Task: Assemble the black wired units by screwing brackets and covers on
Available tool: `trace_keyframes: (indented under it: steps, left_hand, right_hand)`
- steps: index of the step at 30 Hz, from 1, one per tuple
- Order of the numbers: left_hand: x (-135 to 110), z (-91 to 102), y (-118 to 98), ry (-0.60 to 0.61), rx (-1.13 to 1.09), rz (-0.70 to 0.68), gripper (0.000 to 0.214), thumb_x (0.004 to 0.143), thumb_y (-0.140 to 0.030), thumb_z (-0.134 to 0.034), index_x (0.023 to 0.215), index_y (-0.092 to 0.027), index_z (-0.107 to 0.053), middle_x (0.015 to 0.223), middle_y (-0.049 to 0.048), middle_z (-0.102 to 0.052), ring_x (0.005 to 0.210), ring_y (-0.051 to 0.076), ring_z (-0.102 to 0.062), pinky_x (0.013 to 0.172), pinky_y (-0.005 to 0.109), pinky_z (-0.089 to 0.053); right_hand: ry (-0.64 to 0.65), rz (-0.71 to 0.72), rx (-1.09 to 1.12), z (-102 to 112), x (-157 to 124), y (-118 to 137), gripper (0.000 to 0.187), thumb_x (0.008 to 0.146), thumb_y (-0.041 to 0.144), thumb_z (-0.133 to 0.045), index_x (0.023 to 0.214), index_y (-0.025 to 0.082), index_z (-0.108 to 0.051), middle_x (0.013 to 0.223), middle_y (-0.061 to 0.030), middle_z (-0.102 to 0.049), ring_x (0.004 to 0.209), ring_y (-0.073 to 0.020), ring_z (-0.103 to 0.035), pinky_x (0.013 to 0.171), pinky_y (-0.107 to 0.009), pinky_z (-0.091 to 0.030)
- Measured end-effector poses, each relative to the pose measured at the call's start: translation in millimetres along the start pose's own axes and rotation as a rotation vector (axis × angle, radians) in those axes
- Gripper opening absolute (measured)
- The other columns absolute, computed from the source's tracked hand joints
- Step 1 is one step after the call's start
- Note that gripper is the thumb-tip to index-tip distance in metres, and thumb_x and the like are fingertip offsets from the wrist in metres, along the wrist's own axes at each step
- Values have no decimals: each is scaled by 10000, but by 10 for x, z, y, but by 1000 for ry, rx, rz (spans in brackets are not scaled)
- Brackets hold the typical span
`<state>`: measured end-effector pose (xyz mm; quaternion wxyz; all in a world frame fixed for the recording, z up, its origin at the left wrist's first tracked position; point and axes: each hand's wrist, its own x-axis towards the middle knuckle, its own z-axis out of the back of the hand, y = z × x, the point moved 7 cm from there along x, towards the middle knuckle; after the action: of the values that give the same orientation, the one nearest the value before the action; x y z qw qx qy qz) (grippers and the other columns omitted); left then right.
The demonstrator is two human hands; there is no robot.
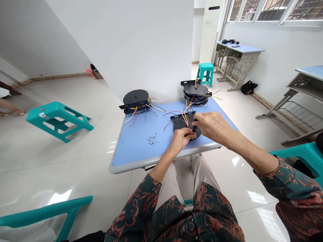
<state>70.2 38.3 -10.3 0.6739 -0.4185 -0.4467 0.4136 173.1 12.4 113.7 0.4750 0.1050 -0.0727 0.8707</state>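
Patterned shirt [174, 218]: nearest. Left hand [181, 138]: fingertips together at the black plate [178, 125], which lies on the tabletop [133, 148]; exact grip hidden. Loose screws [151, 139], left: a bump could scatter them. Right hand [210, 127]: clamped on a dark screwdriver [194, 127]; tilting could slip its tip into the left fingertips. Wires [187, 120] beyond: a sweeping hand could snag them.

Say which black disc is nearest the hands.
The front disc, at the table's near edge, with the left hand and right hand over it; the back-left disc and back-right stack sit farther away.
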Motion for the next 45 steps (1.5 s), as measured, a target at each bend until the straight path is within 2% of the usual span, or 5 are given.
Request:
trace_keyframes:
  steps: [6, 13, 26, 32, 45]
  left_hand:
    - [15, -11, 38, 2, -80, 49, 67, 687, -173, -743, 744, -173, -709, 735, 6, -725, 692, 153, -657, 690, 261, -522]
    - [16, 16, 106, -5, -40, 68, 47, 708, -192, -721, 681, -169, -690, 713, 1, -726, 682, 145, -646, 680, 251, -492]
    - [33, 26, 22, -18, -118, 85, 300, 662, -399, -806, 619, -160, -630, 608, -19, -633, 586, 115, -542, 602, 251, -444]
    - [17, 20, 35, -47, -105, 88, 290, 669, -386, -793, 594, -168, -616, 617, -14, -654, 601, 130, -571, 600, 249, -445]
    - [9, 1, -60, 31, 134, -12, 132, 799, -209, -658, 680, -170, -700, 713, -14, -718, 707, 155, -626, 702, 255, -455]
  right_hand:
    - [1, -144, -162, 39, -11, 39, 430, 1025, 349, -373, 875, 112, -699, 682, -142, -688, 606, -209, -583, 566, -326, -185]
    - [50, 37, 35, 7, 17, 29, 224, 971, 178, -482, 1123, 123, -636, 924, -110, -739, 753, -194, -629, 590, -297, -248]
    - [85, -61, -122, -3, 37, 147, 307, 1026, 265, -395, 1047, 102, -654, 821, -153, -723, 705, -231, -630, 567, -331, -198]
    - [20, 66, -26, -99, 38, 81, 213, 997, 229, -460, 1097, 138, -625, 897, -101, -730, 720, -193, -616, 578, -311, -221]
    - [11, -80, -77, -93, 38, 57, 330, 1038, 331, -392, 1052, 125, -650, 837, -139, -723, 693, -213, -621, 571, -321, -200]
